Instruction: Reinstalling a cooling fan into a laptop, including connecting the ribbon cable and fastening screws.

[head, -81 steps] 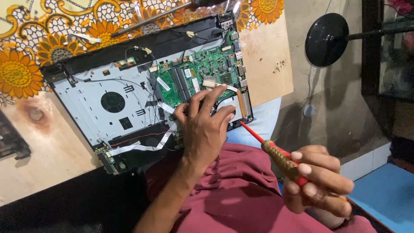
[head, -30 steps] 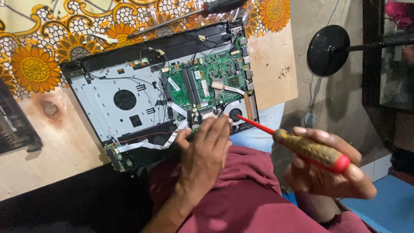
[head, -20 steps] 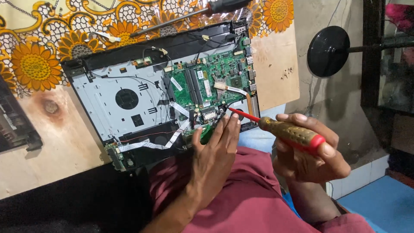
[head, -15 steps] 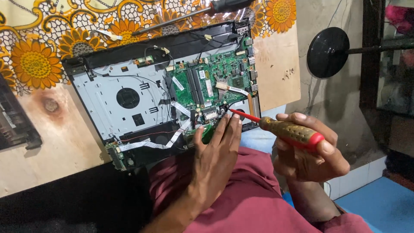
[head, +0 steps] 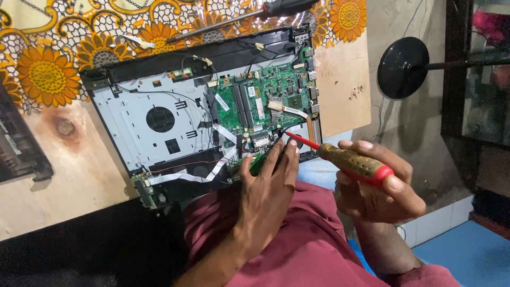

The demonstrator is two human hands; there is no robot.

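Note:
An opened laptop chassis [head: 159,114] lies on the wooden table, its green motherboard [head: 265,101] exposed on the right half. My left hand [head: 268,183] rests at the near edge of the chassis, fingertips pressing a small green board by the motherboard's lower corner. My right hand [head: 380,188] grips a screwdriver [head: 350,162] with a yellow and red handle. Its red shaft points left, and the tip touches the motherboard's lower right area, just above my left fingertips.
A second long screwdriver [head: 255,13] lies beyond the laptop on a sunflower-patterned cloth [head: 48,69]. A dark laptop part [head: 18,149] sits at the left table edge. A black round lamp base [head: 402,66] stands at the right. My maroon-clothed lap [head: 297,250] is below.
My left hand slid from the motherboard down to the chassis's near edge. My right hand brought the screwdriver up and left until its tip met the board.

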